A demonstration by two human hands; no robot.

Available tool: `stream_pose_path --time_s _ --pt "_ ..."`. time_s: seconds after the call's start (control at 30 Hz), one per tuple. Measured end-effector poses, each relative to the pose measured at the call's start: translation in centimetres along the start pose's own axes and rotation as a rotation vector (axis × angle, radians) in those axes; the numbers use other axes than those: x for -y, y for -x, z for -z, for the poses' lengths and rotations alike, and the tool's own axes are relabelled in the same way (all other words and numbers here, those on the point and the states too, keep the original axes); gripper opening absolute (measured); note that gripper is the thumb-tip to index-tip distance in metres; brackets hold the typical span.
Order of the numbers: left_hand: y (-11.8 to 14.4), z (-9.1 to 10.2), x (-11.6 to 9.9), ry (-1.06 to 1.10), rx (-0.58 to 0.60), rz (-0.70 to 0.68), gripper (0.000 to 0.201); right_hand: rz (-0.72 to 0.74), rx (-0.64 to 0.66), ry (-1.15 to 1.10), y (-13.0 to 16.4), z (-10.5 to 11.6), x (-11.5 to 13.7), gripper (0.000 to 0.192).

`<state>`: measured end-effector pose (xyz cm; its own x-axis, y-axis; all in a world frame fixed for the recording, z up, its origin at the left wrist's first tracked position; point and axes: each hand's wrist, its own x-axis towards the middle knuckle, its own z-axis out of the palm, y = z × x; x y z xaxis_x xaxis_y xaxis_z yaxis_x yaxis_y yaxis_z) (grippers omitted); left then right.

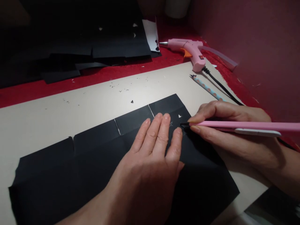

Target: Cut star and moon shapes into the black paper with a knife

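Left hand (150, 156) lies flat, fingers together, pinning the black paper (93, 162); right hand (232, 125) fingers clamp the pink knife (234, 126). Cut slowly beside the small triangular hole (179, 116).

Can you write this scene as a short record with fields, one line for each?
Left hand: left hand lies flat, fingers pressing on the black paper
Right hand: right hand grips a pink craft knife, its tip on the paper beside the left fingertips
Paper: creased, slit into flaps along the far edge, one small triangular hole
Under it: beige board on a red cloth
Behind: pink glue gun, dotted pencil, black paper stack
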<state>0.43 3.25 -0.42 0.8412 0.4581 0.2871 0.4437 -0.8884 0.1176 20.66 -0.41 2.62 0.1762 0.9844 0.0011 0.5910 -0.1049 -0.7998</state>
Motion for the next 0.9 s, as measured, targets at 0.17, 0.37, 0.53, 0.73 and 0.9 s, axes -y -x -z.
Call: stream_pose_path --time_s 0.17,0.37,0.53,0.73,0.9 --pt "-0.03 0.14 -0.1 -0.011 -0.005 -0.009 0.045 0.003 -0.008 -0.024 -0.02 0.02 -0.07 0.011" --pt "-0.08 0.21 -0.05 -0.031 -0.016 -0.012 0.045 -0.002 -0.011 -0.015 0.08 0.04 -0.06 0.011" --pt "0.12 0.15 0.01 -0.017 -0.003 -0.012 0.046 0.009 -0.01 -0.004 -0.06 0.05 0.06 0.013" --pt "0.2 0.12 -0.03 0.008 -0.024 -0.005 0.046 0.028 -0.009 0.008 -0.06 -0.04 0.02 0.013" --pt "0.01 0.18 -0.01 -0.005 -0.014 -0.008 0.045 0.01 0.011 0.045 0.09 0.28 -0.09 0.013"
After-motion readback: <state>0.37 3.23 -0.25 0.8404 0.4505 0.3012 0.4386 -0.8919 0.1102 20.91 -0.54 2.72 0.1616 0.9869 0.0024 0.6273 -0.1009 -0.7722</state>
